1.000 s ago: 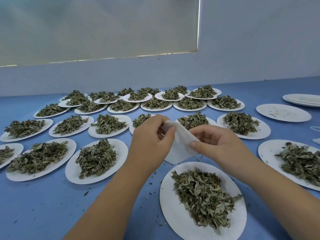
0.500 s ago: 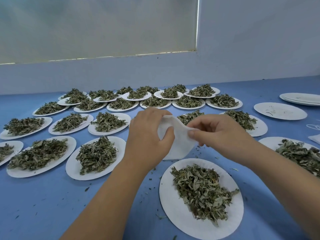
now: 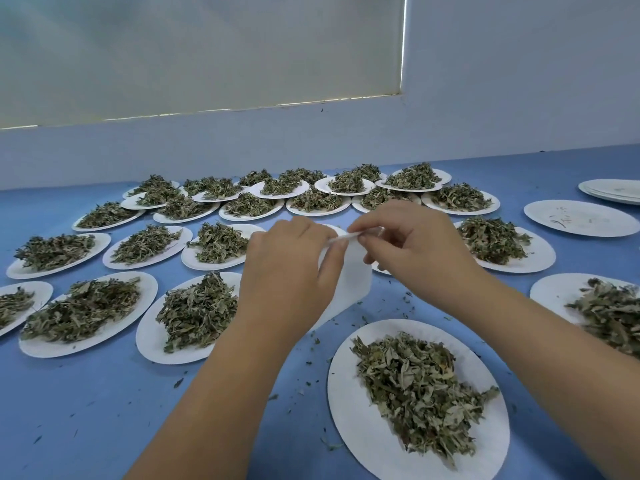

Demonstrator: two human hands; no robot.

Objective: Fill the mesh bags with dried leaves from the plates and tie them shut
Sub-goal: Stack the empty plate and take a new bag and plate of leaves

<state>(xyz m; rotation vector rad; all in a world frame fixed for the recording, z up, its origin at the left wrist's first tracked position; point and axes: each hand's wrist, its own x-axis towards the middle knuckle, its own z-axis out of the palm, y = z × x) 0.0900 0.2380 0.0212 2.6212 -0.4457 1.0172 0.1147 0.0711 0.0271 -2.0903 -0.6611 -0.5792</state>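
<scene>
Here, the left hand (image 3: 287, 271) and right hand (image 3: 415, 258) each pinch the top edge of the white mesh bag (image 3: 349, 282), holding it above the blue counter (image 3: 104, 410) mid-view. At 5 o'clock from it, a plate (image 3: 353, 427) bears dried leaves (image 3: 415, 386); other loaded plates (image 3: 149, 292) spread from 9 to 1 o'clock.

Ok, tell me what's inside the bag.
Nothing shows: the bag hangs flat, its white cloth hiding the inside. The left hand and right hand pinch its top, covering the mouth.
</scene>
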